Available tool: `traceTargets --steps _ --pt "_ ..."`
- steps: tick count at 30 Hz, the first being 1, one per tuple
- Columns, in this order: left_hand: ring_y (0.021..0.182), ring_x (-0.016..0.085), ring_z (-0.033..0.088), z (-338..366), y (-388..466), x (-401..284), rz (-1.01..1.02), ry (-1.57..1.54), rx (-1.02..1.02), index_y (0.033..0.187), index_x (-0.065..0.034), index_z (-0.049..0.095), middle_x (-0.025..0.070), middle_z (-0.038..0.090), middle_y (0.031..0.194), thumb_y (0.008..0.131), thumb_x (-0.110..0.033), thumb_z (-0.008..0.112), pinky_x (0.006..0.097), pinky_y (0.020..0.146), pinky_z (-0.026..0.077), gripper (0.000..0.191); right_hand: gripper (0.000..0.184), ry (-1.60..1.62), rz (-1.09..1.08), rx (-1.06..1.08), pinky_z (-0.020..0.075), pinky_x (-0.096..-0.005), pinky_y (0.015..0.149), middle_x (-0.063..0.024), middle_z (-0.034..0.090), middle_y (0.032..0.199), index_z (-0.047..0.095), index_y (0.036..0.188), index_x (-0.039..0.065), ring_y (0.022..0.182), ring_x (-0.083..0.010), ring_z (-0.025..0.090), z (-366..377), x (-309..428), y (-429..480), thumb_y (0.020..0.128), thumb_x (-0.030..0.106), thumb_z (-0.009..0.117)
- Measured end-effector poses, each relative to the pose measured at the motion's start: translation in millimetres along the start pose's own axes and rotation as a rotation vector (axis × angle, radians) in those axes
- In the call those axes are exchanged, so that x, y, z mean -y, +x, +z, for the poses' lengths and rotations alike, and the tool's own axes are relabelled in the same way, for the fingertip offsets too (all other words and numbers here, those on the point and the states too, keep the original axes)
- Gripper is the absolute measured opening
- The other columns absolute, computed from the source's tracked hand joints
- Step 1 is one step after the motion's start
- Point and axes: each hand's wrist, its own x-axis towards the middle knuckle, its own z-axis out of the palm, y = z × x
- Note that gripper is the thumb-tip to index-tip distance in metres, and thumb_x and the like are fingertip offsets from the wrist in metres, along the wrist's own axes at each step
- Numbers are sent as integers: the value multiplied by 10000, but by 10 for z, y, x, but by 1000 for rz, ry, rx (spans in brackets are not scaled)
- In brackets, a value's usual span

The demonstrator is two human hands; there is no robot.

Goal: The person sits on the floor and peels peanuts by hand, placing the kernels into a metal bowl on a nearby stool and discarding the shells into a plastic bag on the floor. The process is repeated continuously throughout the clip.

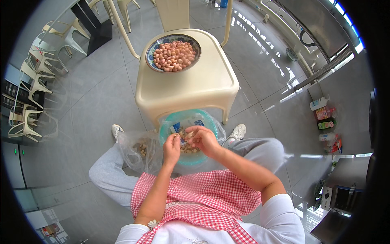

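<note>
Both hands are over a teal plastic basin (163, 128) lined with a clear bag. The basin holds peanut shells (189, 148) and some printed wrappers. My left hand (172, 147) has its thumb and forefinger pinched together at a small piece too small to name surely. Close beside it on the right, my right hand (204, 141) holds what looks like a peanut in its shell (189, 135) at its curved fingers. A patterned bowl (150, 60) full of shelled pink peanuts (174, 55) rests on a cream chair. Left of the basin, a clear plastic bag (131, 151) contains unshelled peanuts (142, 149).
The cream chair (186, 85) stands just beyond the basin. My knees and shoes flank the bag and basin. More chairs (33, 82) line the left side. Several bottles (325, 123) stand at the right, and a small bowl (291, 55) lies at the upper right.
</note>
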Motion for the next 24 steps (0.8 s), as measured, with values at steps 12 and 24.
traceTargets --steps 12,24 --pt "342 31 276 -97 -57 -395 -401 -539 282 1153 -38 427 -30 386 512 873 -510 322 172 284 206 559 263 -339 -200 -34 282 -204 445 10 463 621 546 1010 23 507 -57 380 103 -31 -69 753 79 552" --pt "365 36 319 -88 -123 -662 -387 -533 310 994 -51 480 17 494 604 870 -530 295 168 275 224 528 217 -456 -528 256 463 -217 623 -45 619 769 574 967 -10 702 -82 572 177 -99 -132 813 143 575"
